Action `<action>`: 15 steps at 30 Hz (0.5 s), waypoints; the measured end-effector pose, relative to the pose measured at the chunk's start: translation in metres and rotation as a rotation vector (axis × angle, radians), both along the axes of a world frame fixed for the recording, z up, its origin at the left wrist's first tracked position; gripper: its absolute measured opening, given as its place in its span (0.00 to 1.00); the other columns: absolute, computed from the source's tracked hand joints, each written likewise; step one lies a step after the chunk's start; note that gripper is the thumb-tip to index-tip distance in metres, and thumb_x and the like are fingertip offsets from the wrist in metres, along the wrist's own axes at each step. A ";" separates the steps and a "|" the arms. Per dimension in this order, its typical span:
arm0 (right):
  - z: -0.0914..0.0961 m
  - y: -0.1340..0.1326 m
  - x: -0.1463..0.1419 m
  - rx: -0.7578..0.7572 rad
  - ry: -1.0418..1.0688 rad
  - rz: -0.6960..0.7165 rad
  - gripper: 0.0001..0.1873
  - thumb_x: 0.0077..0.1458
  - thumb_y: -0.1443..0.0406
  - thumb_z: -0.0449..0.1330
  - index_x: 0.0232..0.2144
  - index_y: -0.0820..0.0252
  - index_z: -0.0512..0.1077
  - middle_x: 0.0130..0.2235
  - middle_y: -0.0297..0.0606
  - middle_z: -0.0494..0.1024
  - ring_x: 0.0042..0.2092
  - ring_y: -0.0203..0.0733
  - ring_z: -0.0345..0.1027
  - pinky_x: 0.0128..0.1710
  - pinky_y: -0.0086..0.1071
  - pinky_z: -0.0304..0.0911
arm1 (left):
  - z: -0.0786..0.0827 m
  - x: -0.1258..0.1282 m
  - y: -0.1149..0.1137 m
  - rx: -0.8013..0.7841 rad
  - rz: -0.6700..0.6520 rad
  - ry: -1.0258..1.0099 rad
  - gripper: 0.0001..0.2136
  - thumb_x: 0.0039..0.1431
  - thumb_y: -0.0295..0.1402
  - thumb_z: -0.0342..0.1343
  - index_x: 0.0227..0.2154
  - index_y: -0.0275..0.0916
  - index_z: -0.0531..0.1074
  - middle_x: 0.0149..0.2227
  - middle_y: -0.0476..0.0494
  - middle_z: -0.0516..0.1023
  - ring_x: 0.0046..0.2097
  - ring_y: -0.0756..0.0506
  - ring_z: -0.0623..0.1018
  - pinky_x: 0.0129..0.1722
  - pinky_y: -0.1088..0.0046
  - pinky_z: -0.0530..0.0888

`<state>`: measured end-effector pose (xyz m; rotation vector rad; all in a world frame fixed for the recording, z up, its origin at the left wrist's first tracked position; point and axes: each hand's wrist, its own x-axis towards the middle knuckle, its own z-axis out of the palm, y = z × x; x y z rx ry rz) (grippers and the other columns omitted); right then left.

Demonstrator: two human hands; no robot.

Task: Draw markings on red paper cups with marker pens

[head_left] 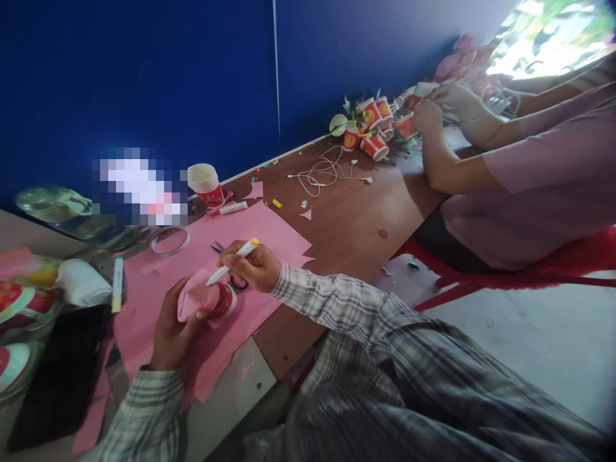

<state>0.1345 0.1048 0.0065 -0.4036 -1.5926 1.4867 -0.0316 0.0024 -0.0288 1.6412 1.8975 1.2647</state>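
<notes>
L hand [173, 327]: clamped on red paper cup [225, 300] w/ folded pink paper piece [195, 298] at its near end; thumb along the side.
R hand [260, 266]: fingers closed round white marker [230, 262], pen-style; yellow end up, tip down at the pink piece. Contact: can't tell.
Cup pos.: held tilted above big pink sheet [269, 234], approx. mid-sheet.
Scissors [233, 282]: on sheet, partly hidden under/behind R hand; blades & dark handle loop showing.
Sheet, far side: tape roll [169, 253] lying flat; 2nd marker [233, 208] near stacked cups [206, 185].
Desk [346, 215]: brown; yellow cap [277, 203], pink scraps, tangled white earphones [315, 185] beyond sheet.
L side: 3rd marker [117, 285] by sheet edge; black phone-like slab [60, 375] nearer.
Far R: cluster of red cups [370, 131] by blue wall [192, 77]; co-worker's hands [428, 119] at another red cup [407, 126].
</notes>
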 end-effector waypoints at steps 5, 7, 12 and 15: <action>-0.002 0.002 -0.001 -0.009 0.003 -0.039 0.23 0.56 0.54 0.48 0.27 0.72 0.67 0.21 0.36 0.61 0.26 0.29 0.56 0.24 0.23 0.54 | 0.000 0.000 0.000 0.006 -0.003 0.030 0.28 0.45 0.46 0.48 0.50 0.40 0.58 0.49 0.41 0.63 0.50 0.44 0.64 0.49 0.65 0.60; -0.003 0.003 -0.002 -0.023 0.022 -0.036 0.24 0.56 0.53 0.49 0.27 0.72 0.67 0.20 0.35 0.60 0.25 0.28 0.55 0.24 0.23 0.53 | 0.000 0.000 0.000 0.012 -0.006 0.025 0.28 0.45 0.46 0.48 0.50 0.39 0.58 0.48 0.42 0.63 0.49 0.44 0.64 0.49 0.65 0.60; -0.005 0.002 -0.003 -0.028 0.039 -0.006 0.23 0.56 0.54 0.49 0.30 0.73 0.67 0.19 0.33 0.59 0.23 0.26 0.54 0.23 0.22 0.52 | 0.002 0.001 0.000 0.022 -0.014 0.023 0.28 0.45 0.46 0.48 0.50 0.39 0.58 0.49 0.41 0.63 0.50 0.44 0.64 0.49 0.64 0.59; -0.003 0.002 -0.001 -0.048 0.048 0.004 0.23 0.55 0.53 0.50 0.27 0.72 0.66 0.18 0.32 0.58 0.22 0.26 0.53 0.22 0.21 0.51 | 0.001 0.000 0.000 0.023 -0.021 0.023 0.28 0.45 0.46 0.48 0.50 0.39 0.58 0.49 0.40 0.63 0.50 0.44 0.64 0.49 0.63 0.59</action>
